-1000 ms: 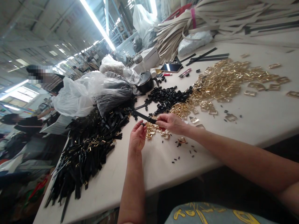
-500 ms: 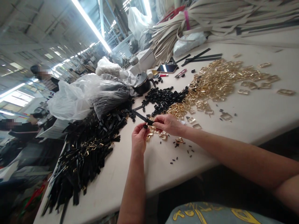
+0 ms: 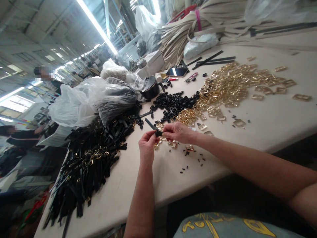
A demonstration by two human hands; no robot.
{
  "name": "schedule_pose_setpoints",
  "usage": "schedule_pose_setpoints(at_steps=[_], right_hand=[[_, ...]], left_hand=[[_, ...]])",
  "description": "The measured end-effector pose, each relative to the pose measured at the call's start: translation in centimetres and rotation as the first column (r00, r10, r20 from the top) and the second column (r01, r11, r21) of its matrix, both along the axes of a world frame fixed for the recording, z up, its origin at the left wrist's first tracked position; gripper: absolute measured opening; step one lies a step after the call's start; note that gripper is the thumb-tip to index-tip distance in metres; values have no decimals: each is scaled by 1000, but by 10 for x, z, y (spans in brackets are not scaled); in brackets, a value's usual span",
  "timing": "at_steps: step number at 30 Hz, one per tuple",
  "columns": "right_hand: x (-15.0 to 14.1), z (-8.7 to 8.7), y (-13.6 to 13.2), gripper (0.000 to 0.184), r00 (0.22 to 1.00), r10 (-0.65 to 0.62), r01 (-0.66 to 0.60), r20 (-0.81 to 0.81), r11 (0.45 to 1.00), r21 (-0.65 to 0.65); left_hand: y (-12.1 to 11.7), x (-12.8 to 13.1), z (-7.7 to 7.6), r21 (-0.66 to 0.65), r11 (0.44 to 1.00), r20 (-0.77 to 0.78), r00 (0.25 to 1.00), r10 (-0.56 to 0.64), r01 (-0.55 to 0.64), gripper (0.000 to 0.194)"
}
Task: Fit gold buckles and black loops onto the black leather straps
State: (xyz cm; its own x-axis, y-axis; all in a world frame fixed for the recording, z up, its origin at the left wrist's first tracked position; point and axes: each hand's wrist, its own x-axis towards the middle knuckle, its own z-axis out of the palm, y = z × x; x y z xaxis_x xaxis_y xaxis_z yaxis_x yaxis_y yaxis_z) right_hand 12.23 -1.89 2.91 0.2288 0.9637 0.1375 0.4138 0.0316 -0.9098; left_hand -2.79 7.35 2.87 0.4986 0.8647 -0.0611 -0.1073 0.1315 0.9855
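My left hand [image 3: 146, 142] and my right hand [image 3: 178, 132] meet over the white table [image 3: 272, 119], both pinched on one end of a short black strap [image 3: 151, 125] that sticks up and to the left. Under the hands lie a few gold buckles [image 3: 173, 144] and small black bits [image 3: 195, 160]. Just beyond is a heap of black loops [image 3: 174, 103] and a wide spread of gold buckles [image 3: 235, 84]. A large pile of finished black straps [image 3: 94, 155] lies to my left.
Clear plastic bags [image 3: 96, 97] sit behind the strap pile. A black kettle [image 3: 151, 87], a phone [image 3: 177, 72], long black strips [image 3: 213, 59] and a heap of cream straps [image 3: 223, 19] lie farther back. Other people work at the far left.
My left hand has closed in on the right hand and taken the strap's end. The strap's free end has lifted off the table and swung up to the left.
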Motion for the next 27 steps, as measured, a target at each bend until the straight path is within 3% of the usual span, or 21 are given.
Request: schedule_pose_setpoints(at_steps=[8,13,16,21,27], right_hand=[[3,3,0,15,979,-80,92,188,994,-51],[5,3,0,15,958,-109,119,264,993,-24],[4,3,-1,15,968,-83,93,237,995,-28],[3,3,-2,14,984,-56,63,169,997,-35],[3,2,0,14,995,-30,34,92,998,-47]], left_hand=[[3,-6,-2,21,993,-30,992,-119,119,32],[0,-4,-6,182,977,-51,993,-103,110,28],[1,-3,-9,265,959,-51,995,-91,102,26],[1,-2,-11,160,978,-54,991,-124,131,29],[0,-1,-11,183,971,-28,988,-151,154,28]])
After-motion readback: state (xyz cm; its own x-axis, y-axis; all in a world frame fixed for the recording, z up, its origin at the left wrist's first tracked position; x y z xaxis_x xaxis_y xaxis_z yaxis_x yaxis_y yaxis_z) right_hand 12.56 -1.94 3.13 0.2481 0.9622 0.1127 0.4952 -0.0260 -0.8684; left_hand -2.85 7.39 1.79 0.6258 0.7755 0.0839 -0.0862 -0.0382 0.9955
